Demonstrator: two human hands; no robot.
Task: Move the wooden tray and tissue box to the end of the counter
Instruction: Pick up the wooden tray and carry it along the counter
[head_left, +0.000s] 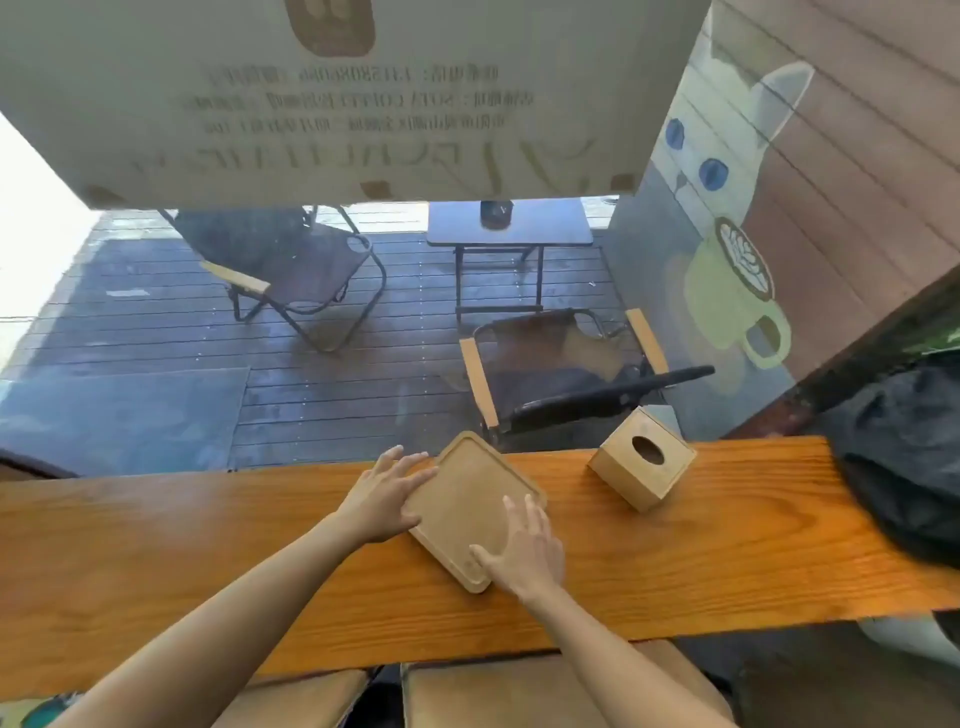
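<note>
A light wooden tray (467, 499) lies flat and skewed on the orange-brown wooden counter (208, 545), near its middle. My left hand (387, 493) rests on the tray's left edge with fingers spread. My right hand (524, 551) lies on the tray's near right corner, fingers apart and flat. Neither hand is closed around the tray. A small wooden cube tissue box (641, 465) with an oval hole on top stands to the right of the tray, apart from both hands.
A black bag (904, 457) sits at the counter's right end. A window runs right behind the counter, with folding chairs (561, 369) and a small table (509, 228) outside on the deck. Stool seats (519, 691) are below the counter's near edge.
</note>
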